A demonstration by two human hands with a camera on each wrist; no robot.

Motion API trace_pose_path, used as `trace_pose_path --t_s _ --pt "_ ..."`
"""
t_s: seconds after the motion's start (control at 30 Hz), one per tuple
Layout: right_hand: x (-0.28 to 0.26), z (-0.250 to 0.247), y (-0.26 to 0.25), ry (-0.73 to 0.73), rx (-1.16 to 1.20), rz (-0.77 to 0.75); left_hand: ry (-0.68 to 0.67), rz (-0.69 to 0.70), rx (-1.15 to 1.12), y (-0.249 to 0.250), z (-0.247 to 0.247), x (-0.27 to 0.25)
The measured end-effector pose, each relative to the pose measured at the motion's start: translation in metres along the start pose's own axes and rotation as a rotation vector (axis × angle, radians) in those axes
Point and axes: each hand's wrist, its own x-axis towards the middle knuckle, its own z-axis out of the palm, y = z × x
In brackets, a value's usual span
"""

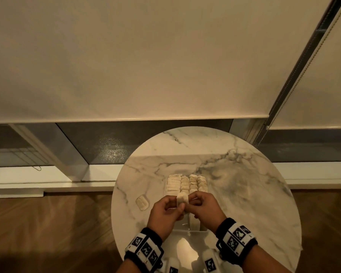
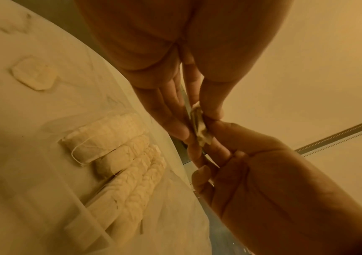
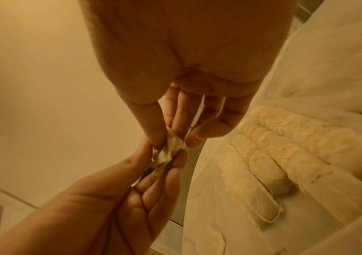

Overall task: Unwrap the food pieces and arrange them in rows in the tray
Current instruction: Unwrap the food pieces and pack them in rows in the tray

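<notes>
Both hands hold one small pale wrapped food piece [image 1: 182, 198] in the air above the near end of the clear tray [image 1: 185, 227]. My left hand [image 1: 166, 210] pinches its left side and my right hand [image 1: 204, 207] pinches its right side. In the left wrist view the piece [image 2: 200, 128] sits between thumb and fingers of both hands; in the right wrist view the piece [image 3: 168, 151] looks crumpled. Several rows of pale pieces [image 1: 186, 184] fill the tray's far end, seen also as rows [image 2: 130, 165] and rows [image 3: 284, 146].
The tray stands on a round marble table [image 1: 244, 174]. One loose pale piece [image 1: 142, 202] lies on the table left of the tray, seen too as a flat packet [image 2: 33, 74]. Wooden floor, a window sill and lowered blinds lie beyond the table.
</notes>
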Motion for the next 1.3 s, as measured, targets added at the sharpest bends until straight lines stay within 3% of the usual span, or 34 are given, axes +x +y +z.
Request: trace_pose_path --t_s 0.23,0.33,0.5,0.6,0.7,0.83,0.87,0.93,1.0,1.1,1.17,1.3 --pt "0.001 -0.016 -0.005 -0.008 -0.097 -0.070 -0.025 0.041 0.080 -0.004 0.000 0.002" --pt "0.007 -0.026 -0.007 -0.041 -0.273 -0.163 -0.028 0.048 0.143 -0.004 0.001 0.003" --pt "0.012 -0.040 -0.017 -0.176 -0.651 -0.161 0.002 0.033 0.177 -0.005 0.002 0.000" --pt "0.012 -0.040 -0.024 -0.218 -0.728 -0.152 -0.014 0.041 0.221 -0.004 0.003 -0.003" --pt "0.010 -0.040 -0.025 -0.175 -0.782 -0.126 0.010 0.055 0.245 -0.003 0.004 -0.004" --pt "0.013 -0.058 -0.021 0.033 -1.175 0.006 0.210 0.035 0.296 -0.006 0.000 -0.002" --pt "0.014 -0.062 -0.021 0.019 -1.127 0.034 0.225 0.030 0.291 -0.007 -0.001 -0.001" --pt "0.015 -0.067 -0.023 -0.095 -0.802 0.041 0.224 0.025 0.283 -0.006 -0.003 -0.001" --pt "0.014 -0.066 -0.027 -0.089 -0.633 0.046 0.215 0.010 0.262 -0.007 -0.002 0.000" --pt "0.020 -0.071 -0.017 0.061 -0.833 0.035 0.185 -0.018 0.256 -0.010 0.003 0.001" --pt "0.019 -0.071 -0.012 0.000 -0.910 0.021 0.154 -0.024 0.259 -0.011 0.006 0.002" --pt "0.012 -0.063 -0.011 -0.143 -0.663 0.027 0.064 -0.021 0.273 -0.008 0.013 0.002"
